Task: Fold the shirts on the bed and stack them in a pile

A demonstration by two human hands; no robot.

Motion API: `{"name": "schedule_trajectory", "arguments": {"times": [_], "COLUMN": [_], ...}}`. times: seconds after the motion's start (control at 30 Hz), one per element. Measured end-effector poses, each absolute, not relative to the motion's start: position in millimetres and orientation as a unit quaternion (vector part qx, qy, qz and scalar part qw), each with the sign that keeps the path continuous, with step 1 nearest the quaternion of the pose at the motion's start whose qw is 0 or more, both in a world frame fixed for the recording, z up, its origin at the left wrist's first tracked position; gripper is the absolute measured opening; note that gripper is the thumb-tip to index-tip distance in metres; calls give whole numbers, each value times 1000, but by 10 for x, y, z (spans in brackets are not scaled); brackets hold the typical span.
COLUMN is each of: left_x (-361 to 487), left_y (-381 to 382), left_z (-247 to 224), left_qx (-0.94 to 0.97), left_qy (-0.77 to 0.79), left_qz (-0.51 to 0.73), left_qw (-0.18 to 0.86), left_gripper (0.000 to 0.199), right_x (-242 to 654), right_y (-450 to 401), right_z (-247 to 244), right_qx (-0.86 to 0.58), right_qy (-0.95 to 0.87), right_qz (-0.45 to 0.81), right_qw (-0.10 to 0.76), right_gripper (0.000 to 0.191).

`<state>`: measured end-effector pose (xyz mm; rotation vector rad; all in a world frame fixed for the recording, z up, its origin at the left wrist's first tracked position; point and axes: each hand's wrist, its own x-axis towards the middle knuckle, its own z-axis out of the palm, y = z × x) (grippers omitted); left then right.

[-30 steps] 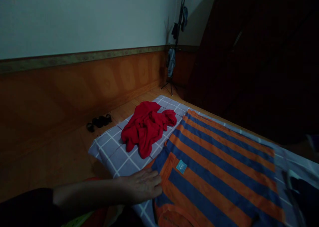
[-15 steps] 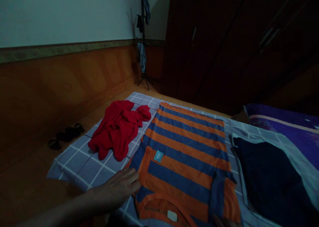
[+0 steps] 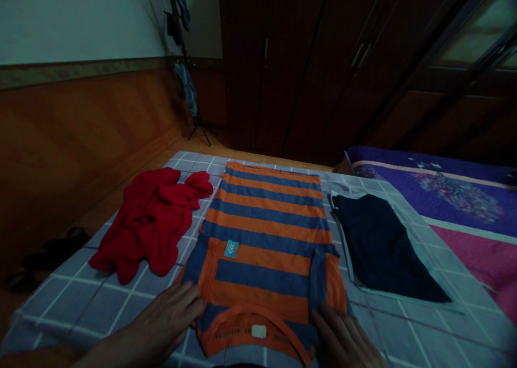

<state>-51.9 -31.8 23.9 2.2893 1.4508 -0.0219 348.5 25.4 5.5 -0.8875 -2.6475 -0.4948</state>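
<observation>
Nearest: my left grip rests on the sleeve side of the striped shirt, fingers close together; pinching or just pressing, can't tell. My right grip is on the opposite shoulder, fingers slightly bent, thumb hidden; can't tell if fabric is caught there either. Shirt lies flat between both grips and on beyond them, neck end toward me. Collar sits between the grips, pale label inside it.

Handling guess: light, limp knit, soft, not slippery, nothing to break. It'd crease and drag easily, so pinch shallow. Best holds look like the shoulder and sleeve edges right at my fingers; the collar would likely stretch. Far hem, well ahead of both grips, would need a reach.

Farther: crumpled red garment ahead of my left grip, apart from the shirt. Dark folded cloth ahead and right of my right grip, also apart. All on the checked surface. Past it, coat stand ahead-left, dark wardrobe straight ahead.
</observation>
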Motion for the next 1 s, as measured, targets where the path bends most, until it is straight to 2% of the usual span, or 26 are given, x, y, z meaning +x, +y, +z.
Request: {"name": "schedule_trajectory", "arguments": {"times": [0.23, 0.53, 0.77, 1.0], "left_x": [-485, -489, -485, -505], "left_y": [-307, -272, -290, -268], "left_z": [295, 125, 222, 53], "left_qx": [827, 836, 829, 855], "left_qy": [522, 527, 527, 510], "left_qz": [-32, -17, -6, 36], "left_qw": [207, 151, 186, 94], "left_gripper": [53, 37, 50, 29], "right_x": [3492, 3480, 3422, 3392], "right_y": [297, 339, 341, 363], "right_z": [-6, -104, -23, -59], "right_qx": [-298, -310, -319, -333], "right_qy": [-921, -918, -917, -908], "right_qz": [-183, -153, -148, -110], "right_qw": [174, 195, 190, 227], "right_gripper": [38, 37, 39, 33]}}
